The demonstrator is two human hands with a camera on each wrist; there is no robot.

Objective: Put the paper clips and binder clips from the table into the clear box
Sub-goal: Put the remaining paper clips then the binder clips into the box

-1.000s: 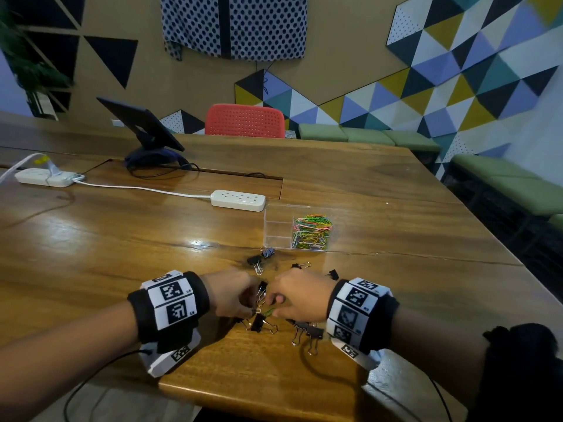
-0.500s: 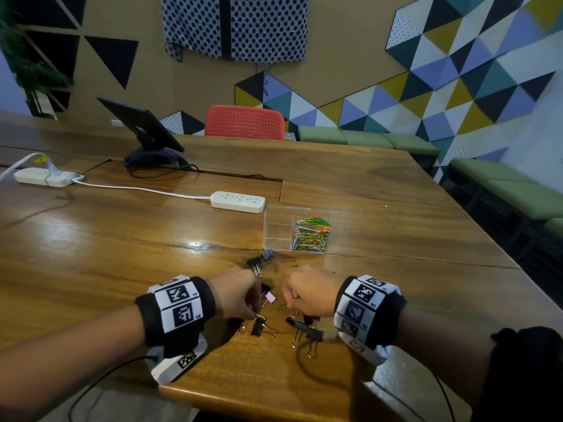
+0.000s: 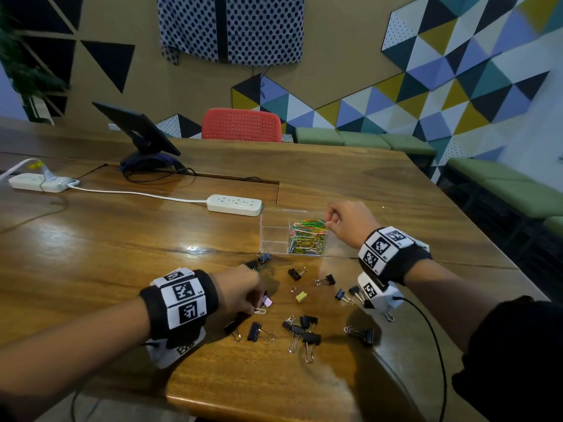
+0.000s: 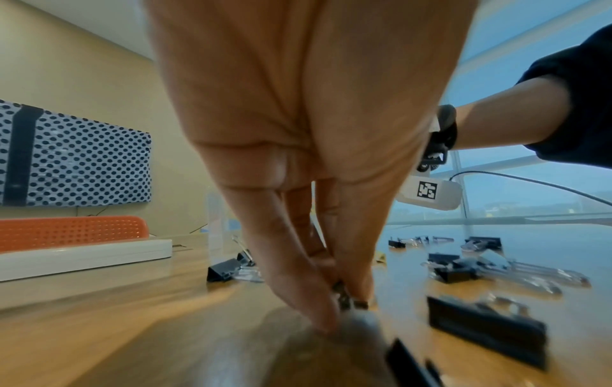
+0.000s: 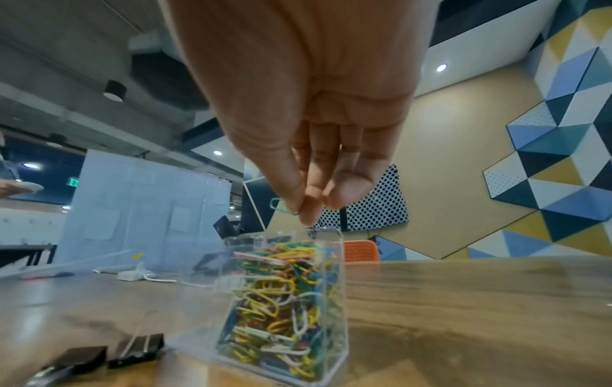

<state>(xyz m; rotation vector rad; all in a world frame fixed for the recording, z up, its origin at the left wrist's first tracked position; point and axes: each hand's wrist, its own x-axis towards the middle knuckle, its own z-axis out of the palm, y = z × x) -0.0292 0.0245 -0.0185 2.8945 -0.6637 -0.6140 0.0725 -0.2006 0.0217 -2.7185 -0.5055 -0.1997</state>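
The clear box [image 3: 275, 236] [image 5: 326, 261] stands beyond the clips, and its right compartment is full of coloured paper clips [image 3: 307, 236] [image 5: 281, 301]. My right hand [image 3: 330, 219] [image 5: 299, 209] hovers just above that compartment and pinches a green paper clip [image 5: 276, 204] between thumb and forefinger. My left hand [image 3: 256, 303] [image 4: 341, 301] is down on the table and pinches the wire handle of a small pink binder clip [image 3: 267, 301]. Several black binder clips [image 3: 304, 330] [image 4: 487, 327] and a yellow one [image 3: 301, 296] lie scattered between my hands.
A white power strip [image 3: 234, 205] lies just behind the box, and its cable runs left to a second strip [image 3: 39, 182]. A tablet on a stand [image 3: 143, 138] sits further back. The table's front edge [image 3: 274, 403] is close below the clips.
My right hand has left the pile of clips and risen forward and right to above the clear box. My left hand has stayed at the pile.
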